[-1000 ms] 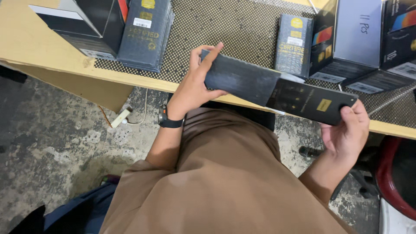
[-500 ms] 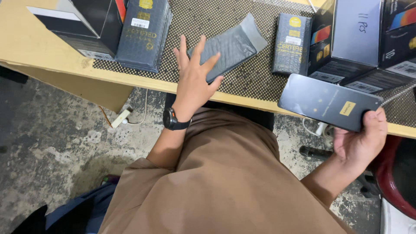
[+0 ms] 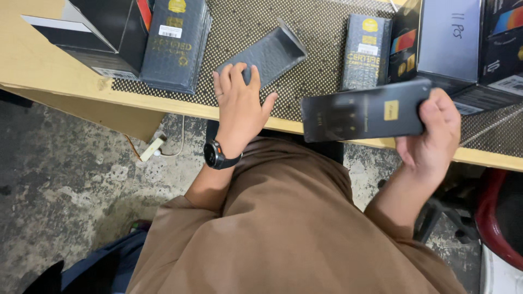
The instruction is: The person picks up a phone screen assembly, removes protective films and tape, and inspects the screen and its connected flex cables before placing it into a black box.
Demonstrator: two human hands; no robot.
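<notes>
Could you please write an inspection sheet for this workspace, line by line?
Surface: wooden table with a dotted mat on it.
Job's things: open grey sleeve lying on the mat; dark flat box held clear of the table edge.
Clutter: several dark boxes standing along the mat.
Hands: left hand rests on the sleeve's near end; right hand grips the flat box.
Cables: thin wire under the table.
Surroundings: concrete floor, red chair at the right.

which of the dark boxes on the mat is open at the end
The flat grey sleeve under the left hand; its far end gapes open, unlike the closed boxes with gold emblems beside it.
</notes>
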